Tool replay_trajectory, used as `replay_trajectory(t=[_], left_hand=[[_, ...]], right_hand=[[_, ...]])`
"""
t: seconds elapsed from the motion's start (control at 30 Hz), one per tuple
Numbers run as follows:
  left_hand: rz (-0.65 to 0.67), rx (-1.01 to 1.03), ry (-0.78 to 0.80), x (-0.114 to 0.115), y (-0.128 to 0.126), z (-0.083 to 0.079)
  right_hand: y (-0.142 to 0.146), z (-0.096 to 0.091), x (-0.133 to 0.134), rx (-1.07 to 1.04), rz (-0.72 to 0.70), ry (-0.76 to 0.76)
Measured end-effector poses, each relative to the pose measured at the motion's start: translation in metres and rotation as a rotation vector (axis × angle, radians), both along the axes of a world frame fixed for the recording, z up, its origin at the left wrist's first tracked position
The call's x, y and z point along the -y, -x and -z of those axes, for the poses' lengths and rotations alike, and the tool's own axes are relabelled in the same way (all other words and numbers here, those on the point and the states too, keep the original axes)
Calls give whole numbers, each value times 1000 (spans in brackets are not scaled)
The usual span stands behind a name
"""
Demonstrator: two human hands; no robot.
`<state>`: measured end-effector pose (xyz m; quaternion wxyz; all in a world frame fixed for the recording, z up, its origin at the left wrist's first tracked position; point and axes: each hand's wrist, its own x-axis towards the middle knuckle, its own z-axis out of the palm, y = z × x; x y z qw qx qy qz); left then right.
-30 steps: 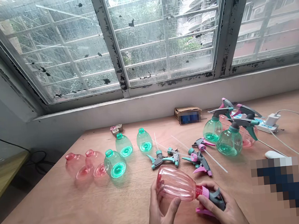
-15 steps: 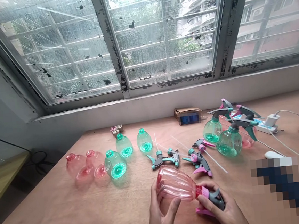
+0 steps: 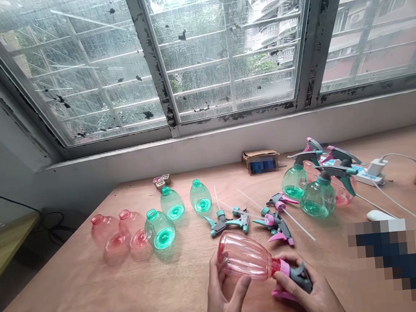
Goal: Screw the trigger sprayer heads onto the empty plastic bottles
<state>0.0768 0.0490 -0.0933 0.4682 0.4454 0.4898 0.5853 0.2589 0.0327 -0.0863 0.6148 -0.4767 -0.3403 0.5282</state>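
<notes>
My left hand [image 3: 224,300] is wrapped around the body of a pink transparent spray bottle [image 3: 244,257] lying sideways just above the wooden table [image 3: 78,298]. My right hand [image 3: 311,297] grips the grey and pink trigger sprayer head [image 3: 295,279] screwed on the bottle's neck. Both hands are at the bottom centre of the view.
Two pink empty bottles [image 3: 116,229] and three green ones [image 3: 176,207] stand at left. Loose trigger heads with tubes [image 3: 257,217] lie in the middle. Several finished spray bottles [image 3: 316,185] stand at right, beside a power strip [image 3: 371,173] and a small cardboard box [image 3: 261,160].
</notes>
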Motion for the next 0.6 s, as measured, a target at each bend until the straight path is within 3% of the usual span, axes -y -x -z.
replay_trajectory(t=[0.6], left_hand=[[-6, -1, 5, 1, -1, -4]], right_hand=[[-2, 1, 0, 2, -32, -30]])
